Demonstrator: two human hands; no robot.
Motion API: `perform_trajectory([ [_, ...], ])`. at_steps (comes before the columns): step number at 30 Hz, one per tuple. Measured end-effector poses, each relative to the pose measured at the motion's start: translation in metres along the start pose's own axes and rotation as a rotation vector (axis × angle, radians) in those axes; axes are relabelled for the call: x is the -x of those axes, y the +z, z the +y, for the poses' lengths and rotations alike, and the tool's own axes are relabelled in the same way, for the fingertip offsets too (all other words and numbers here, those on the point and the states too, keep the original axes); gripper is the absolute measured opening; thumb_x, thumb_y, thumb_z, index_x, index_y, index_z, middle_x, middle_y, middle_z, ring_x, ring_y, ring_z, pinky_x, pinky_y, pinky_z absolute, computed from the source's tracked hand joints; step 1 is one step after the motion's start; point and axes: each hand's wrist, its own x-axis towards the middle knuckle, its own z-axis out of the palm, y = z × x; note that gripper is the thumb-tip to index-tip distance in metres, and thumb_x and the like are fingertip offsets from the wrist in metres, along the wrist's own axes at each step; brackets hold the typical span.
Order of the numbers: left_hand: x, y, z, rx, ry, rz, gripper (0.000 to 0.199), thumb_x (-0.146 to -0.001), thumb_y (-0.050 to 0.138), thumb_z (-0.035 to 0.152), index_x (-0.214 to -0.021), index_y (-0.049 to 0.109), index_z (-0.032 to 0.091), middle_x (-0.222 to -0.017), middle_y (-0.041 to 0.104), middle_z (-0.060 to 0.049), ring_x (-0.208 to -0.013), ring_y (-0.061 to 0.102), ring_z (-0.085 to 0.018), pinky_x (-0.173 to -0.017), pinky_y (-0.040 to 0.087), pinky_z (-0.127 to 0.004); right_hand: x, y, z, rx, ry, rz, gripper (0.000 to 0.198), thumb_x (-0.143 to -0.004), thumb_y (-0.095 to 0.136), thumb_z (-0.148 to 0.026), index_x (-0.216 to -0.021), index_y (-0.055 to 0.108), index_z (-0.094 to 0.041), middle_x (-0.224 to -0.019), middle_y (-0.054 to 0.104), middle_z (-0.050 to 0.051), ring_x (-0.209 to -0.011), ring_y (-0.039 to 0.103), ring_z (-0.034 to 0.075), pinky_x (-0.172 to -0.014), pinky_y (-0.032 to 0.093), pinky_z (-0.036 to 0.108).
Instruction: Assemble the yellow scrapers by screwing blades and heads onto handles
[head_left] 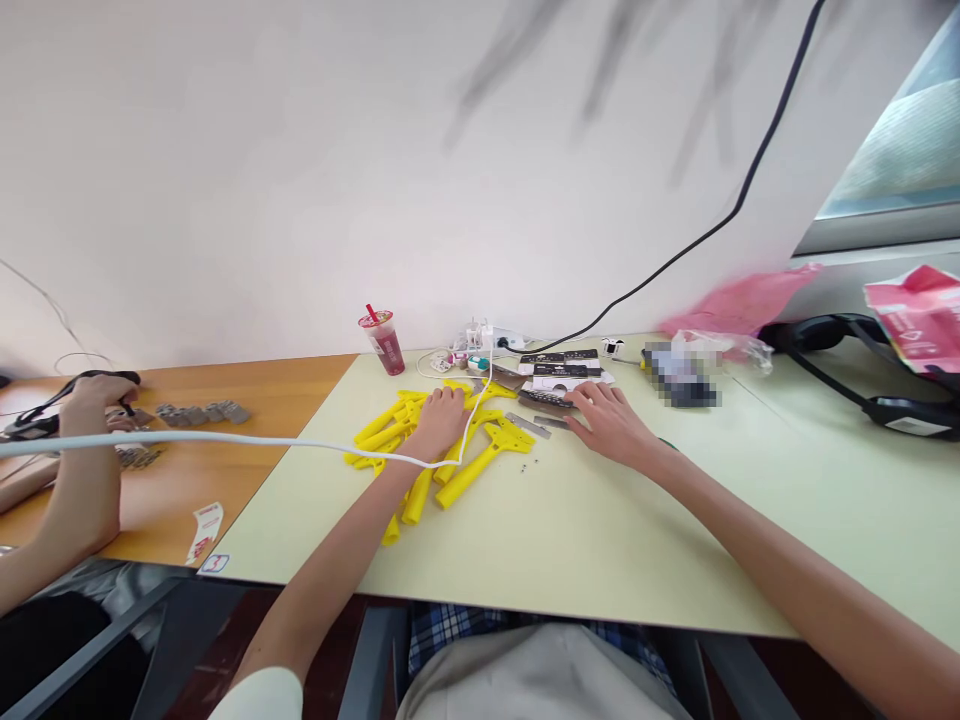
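Observation:
A pile of yellow plastic handles with flared heads, which look like scraper handles (469,478), lies in the middle of the table. My left hand (442,418) rests over the pile, its fingers stretched forward; whether they touch one handle is hidden. To the right, my right hand (609,420) lies with fingers apart at the edge of some black printed packets (562,372). Its thumb is close to a thin flat metal blade (553,422). Another metal blade (528,425) lies beside the yellow heads. A few tiny screws (525,467) are scattered just in front.
Behind the pile stand a red drink cup (386,345) and a power strip (480,338) with plugs. A white cable (247,438) crosses close to the camera. At right are a pink bag (742,300) and black goggles (847,370). A co-worker's arm (90,470) is at left.

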Motion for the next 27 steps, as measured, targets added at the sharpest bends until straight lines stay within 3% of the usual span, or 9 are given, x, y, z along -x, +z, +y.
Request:
perform_trajectory([
  [4,-0.006,-0.001,0.002,0.045,0.073,-0.013,0.028,-0.112,0.047,0.027,-0.121,0.070,0.013,-0.125,0.068,-0.024,-0.122,0.064,-0.036,-0.111,0.051,-0.050,0.011,0.002,-0.004,-0.082,-0.007,0.063,0.027,-0.111,0.047,-0.036,-0.125,0.068,-0.025,-0.127,0.072,0.018,-0.118,0.066,0.038,-0.099,0.051,0.053],
  [7,0.011,-0.006,0.013,0.268,0.105,0.059,0.032,-0.113,0.044,0.030,-0.128,0.067,0.015,-0.127,0.066,-0.023,-0.121,0.064,-0.035,-0.112,0.050,-0.052,0.016,-0.002,-0.006,-0.240,0.048,0.137,0.026,-0.112,0.048,-0.041,-0.120,0.067,-0.025,-0.122,0.075,0.016,-0.118,0.069,0.037,-0.103,0.052,0.056],
  [11,0.041,-0.022,0.042,0.754,0.078,0.047,0.033,-0.114,0.046,0.049,-0.118,0.067,0.024,-0.116,0.067,-0.013,-0.110,0.064,-0.030,-0.100,0.053,-0.045,0.009,-0.012,-0.017,-0.635,0.251,0.214,0.036,-0.109,0.057,-0.061,-0.116,0.068,-0.027,-0.113,0.081,0.013,-0.109,0.075,0.034,-0.098,0.058,0.055],
  [15,0.058,-0.034,0.080,1.282,-0.010,-0.153,0.044,-0.104,0.063,0.069,-0.101,0.068,0.026,-0.091,0.060,-0.003,-0.086,0.056,-0.021,-0.081,0.049,-0.035,0.004,-0.023,-0.033,-1.171,0.346,0.168,0.056,-0.097,0.073,-0.077,-0.124,0.070,-0.028,-0.130,0.082,0.013,-0.115,0.079,0.033,-0.101,0.061,0.053],
  [18,0.065,-0.036,0.105,1.820,-0.060,-0.285,0.045,-0.092,0.083,0.065,-0.103,0.074,0.022,-0.094,0.061,-0.004,-0.087,0.058,-0.018,-0.081,0.049,-0.031,0.005,-0.031,-0.040,-1.443,0.367,0.159,0.061,-0.091,0.084,-0.072,-0.131,0.068,-0.028,-0.133,0.082,0.013,-0.114,0.081,0.032,-0.101,0.062,0.052],
  [20,0.069,-0.036,0.118,2.056,-0.099,-0.380,0.043,-0.092,0.087,0.056,-0.111,0.079,0.018,-0.102,0.065,-0.008,-0.091,0.061,-0.017,-0.084,0.051,-0.030,0.007,-0.037,-0.041,-1.504,0.361,0.216,0.058,-0.090,0.089,-0.066,-0.130,0.067,-0.029,-0.128,0.084,0.011,-0.110,0.082,0.030,-0.098,0.063,0.050],
  [23,0.073,-0.034,0.130,2.167,-0.077,-0.462,0.041,-0.097,0.084,0.049,-0.123,0.081,0.017,-0.112,0.071,-0.013,-0.098,0.066,-0.019,-0.088,0.052,-0.031,0.008,-0.047,-0.040,-1.498,0.335,0.317,0.052,-0.088,0.092,-0.060,-0.124,0.068,-0.031,-0.120,0.085,0.007,-0.105,0.081,0.028,-0.092,0.064,0.046],
  [27,0.074,-0.027,0.135,2.123,0.001,-0.513,0.046,-0.097,0.084,0.049,-0.132,0.081,0.019,-0.118,0.075,-0.015,-0.106,0.070,-0.023,-0.098,0.053,-0.035,0.008,-0.054,-0.040,-1.472,0.339,0.364,0.046,-0.087,0.094,-0.058,-0.114,0.069,-0.031,-0.107,0.085,0.005,-0.096,0.081,0.028,-0.084,0.065,0.045],
])
